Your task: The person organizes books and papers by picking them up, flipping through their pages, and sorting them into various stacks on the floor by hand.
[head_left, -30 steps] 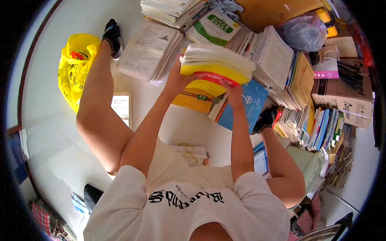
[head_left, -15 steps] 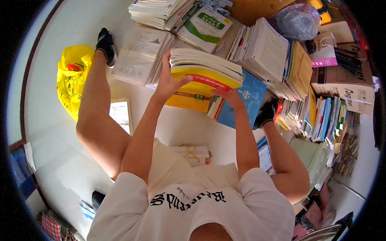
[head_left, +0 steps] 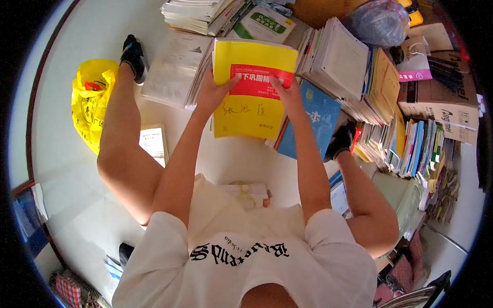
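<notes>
A yellow workbook (head_left: 249, 110) with a red title band faces up between my two hands, its cover marked with handwriting. My left hand (head_left: 216, 92) grips its left edge, thumb on the cover and the other fingers hidden beneath. On the right edge, my right hand (head_left: 288, 95) holds it the same way, thumb over the red band. Partly under the workbook's right side lies a blue book (head_left: 313, 120). To the left is a stack of printed papers (head_left: 172, 66), and behind the workbook a white and green book (head_left: 264, 24).
Piles of books and papers (head_left: 341, 59) stand at the right, with a row of upright books (head_left: 416, 146) beyond my foot. A cardboard box (head_left: 436, 102) is at far right. A yellow plastic bag (head_left: 92, 110) and a small booklet (head_left: 153, 142) lie on the left floor.
The workbook has tipped from standing with its page edges up to lying with its cover facing me. Both hands have shifted onto its side edges, and the orange book below is now covered.
</notes>
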The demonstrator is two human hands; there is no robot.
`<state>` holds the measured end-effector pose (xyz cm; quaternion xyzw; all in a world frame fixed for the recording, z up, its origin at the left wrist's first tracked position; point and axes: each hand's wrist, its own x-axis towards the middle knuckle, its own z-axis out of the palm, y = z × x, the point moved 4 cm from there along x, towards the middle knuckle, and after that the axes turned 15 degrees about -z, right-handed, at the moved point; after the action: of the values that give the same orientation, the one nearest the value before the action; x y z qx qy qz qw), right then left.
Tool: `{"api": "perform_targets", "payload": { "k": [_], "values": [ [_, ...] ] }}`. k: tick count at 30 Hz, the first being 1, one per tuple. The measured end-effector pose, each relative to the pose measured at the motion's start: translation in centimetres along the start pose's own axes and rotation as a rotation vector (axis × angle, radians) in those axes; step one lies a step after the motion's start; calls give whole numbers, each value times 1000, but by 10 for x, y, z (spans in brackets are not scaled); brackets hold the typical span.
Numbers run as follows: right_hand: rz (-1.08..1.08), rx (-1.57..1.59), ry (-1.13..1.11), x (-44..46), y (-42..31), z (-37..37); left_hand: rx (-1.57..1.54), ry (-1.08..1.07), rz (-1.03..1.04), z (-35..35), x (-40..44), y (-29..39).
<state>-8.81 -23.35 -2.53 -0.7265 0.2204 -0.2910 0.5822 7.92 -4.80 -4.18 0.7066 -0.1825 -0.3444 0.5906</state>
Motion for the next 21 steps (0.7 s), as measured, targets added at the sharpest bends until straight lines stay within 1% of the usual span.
{"api": "perform_targets", "payload": {
  "k": [1,2,3,5,6,8,9,11,12,14,15,17,18,20,21],
  "values": [
    [34,-51,15,5,0,2,9,6,-63,-2,7,-8],
    [187,-2,30,4,13,7,44,24,-78,-2,12,-20],
    [187,2,33,5,38,12,49,22,-78,-2,15,-35],
    [113,35,11,3,87,23,158,113,-217,-3,18,-65],
    [116,35,29,0,89,25,167,97,-215,-2,20,-71],
    [208,-69,-8,-4,96,28,157,51,-110,1,27,-72],
    [206,-72,3,-9,96,28,157,41,-104,3,25,-72],
    [220,-253,-30,-7,93,27,344,83,-270,0,31,-68],
    [216,-257,-23,-12,91,24,343,77,-263,-2,35,-76],
    [298,-418,32,-20,95,16,684,88,-191,-5,48,-96],
    [296,-421,34,-28,102,18,682,87,-188,-1,42,-96],
    [-94,-938,262,-34,100,20,738,381,6,1,27,-82],
    [-97,-935,263,-33,96,20,739,384,8,6,24,-89],
    [414,-357,150,-45,110,21,724,508,-84,8,16,-120],
    [417,-354,150,-48,115,23,727,507,-86,7,16,-126]
  ]
}}
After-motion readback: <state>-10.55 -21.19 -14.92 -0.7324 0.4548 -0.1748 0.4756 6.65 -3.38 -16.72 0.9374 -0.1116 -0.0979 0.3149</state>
